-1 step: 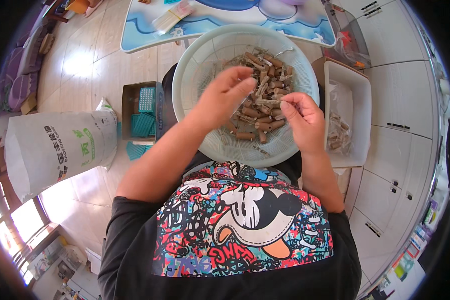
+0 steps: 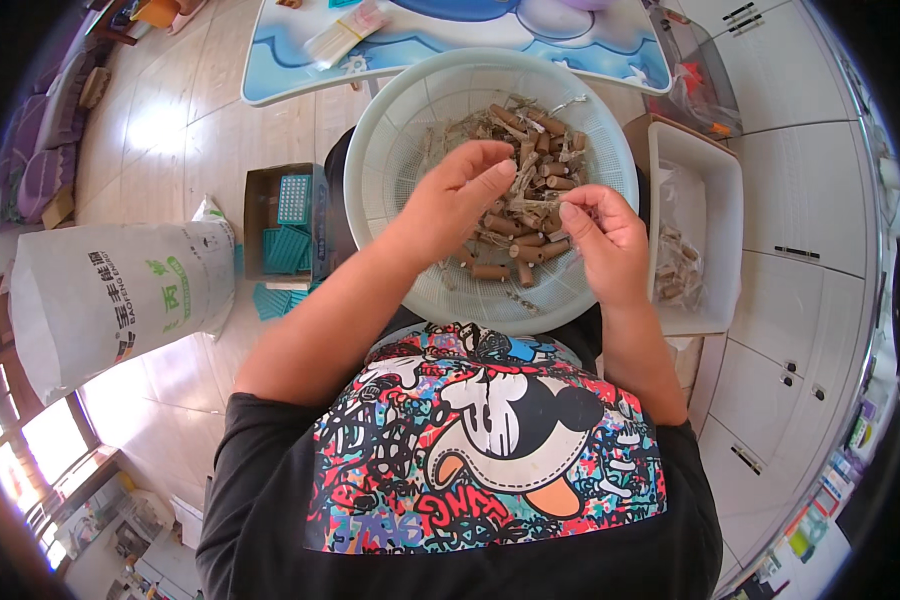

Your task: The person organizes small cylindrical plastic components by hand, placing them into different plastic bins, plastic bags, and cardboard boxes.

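Between my knees rests a pale green plastic mesh basket [image 2: 378, 205], holding a heap of short brown cylinders [image 2: 555, 183] mixed with pale, dry, stringy strips. My right hand [image 2: 615, 245] is over the basket's right side, thumb and fingertips pinching a pale stringy strip [image 2: 535, 207] that points left above the heap. To the left of it, my left hand [image 2: 455, 195] hovers over the heap, with fingers bent and thumb close to the fingertips. Whatever may be between those fingertips is too small to make out.
A white bin [image 2: 727, 240] with a clear liner and several brown pieces stands at the right. On the left are a cardboard box [image 2: 257, 205] of teal plastic racks and a white woven sack [image 2: 120, 290]. A blue-patterned table [image 2: 300, 45] lies beyond the basket, cabinets [image 2: 800, 190] at far right.
My left hand has shifted slightly down and to the right, its fingertips closer to the thumb. My right hand stays in place with the strip.
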Available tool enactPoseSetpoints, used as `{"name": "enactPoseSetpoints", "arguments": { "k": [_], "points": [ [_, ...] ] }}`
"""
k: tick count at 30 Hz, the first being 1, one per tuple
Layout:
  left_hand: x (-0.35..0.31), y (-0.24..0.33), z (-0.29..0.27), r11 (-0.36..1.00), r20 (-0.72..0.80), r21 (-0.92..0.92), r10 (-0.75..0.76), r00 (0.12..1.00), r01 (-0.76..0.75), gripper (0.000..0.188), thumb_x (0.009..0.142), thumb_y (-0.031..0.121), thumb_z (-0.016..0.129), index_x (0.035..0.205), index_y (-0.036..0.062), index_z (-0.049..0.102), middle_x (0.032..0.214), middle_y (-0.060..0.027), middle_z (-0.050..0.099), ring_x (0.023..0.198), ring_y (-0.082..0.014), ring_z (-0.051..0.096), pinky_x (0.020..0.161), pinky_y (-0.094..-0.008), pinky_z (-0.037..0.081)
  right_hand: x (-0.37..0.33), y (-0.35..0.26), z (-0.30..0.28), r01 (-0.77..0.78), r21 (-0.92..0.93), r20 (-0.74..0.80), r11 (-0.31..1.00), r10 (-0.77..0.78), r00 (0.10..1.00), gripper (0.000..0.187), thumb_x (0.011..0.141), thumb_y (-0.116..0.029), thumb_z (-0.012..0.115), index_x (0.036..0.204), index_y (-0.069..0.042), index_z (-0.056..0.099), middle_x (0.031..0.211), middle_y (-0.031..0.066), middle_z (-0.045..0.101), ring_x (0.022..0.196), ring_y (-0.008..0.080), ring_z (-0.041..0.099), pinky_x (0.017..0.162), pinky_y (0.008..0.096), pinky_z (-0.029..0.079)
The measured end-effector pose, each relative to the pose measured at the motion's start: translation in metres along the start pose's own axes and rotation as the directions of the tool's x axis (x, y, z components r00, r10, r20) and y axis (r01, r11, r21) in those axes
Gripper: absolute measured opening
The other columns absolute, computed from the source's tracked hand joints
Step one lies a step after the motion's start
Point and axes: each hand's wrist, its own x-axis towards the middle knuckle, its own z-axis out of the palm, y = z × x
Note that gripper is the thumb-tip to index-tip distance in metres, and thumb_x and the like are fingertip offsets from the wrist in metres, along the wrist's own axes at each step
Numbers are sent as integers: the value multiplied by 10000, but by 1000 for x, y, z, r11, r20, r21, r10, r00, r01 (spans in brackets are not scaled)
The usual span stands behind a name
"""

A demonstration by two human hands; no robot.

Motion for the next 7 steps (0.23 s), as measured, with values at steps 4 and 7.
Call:
{"name": "enactPoseSetpoints", "arguments": {
  "k": [4,7],
  "points": [
    [-6,11,1,851,104,-256,-447,888,458,378,897,353,436,1108,49,511,992,-82,570,893,-169,544,750,-264,430,0,-2,-3,-90,91,-6,992,91,996,128,832,-97,579,929,-15,562,747,-18,546,653,34,466,582,161,364],
    [-13,13,3,813,168,-350,-435,885,466,433,842,421,511,1010,22,532,833,-87,574,764,-129,563,635,-213,427,-1,1,-2,-74,132,-3,989,75,997,130,822,-95,594,919,-12,568,768,-2,564,690,55,502,624,167,396]
  ]
}}
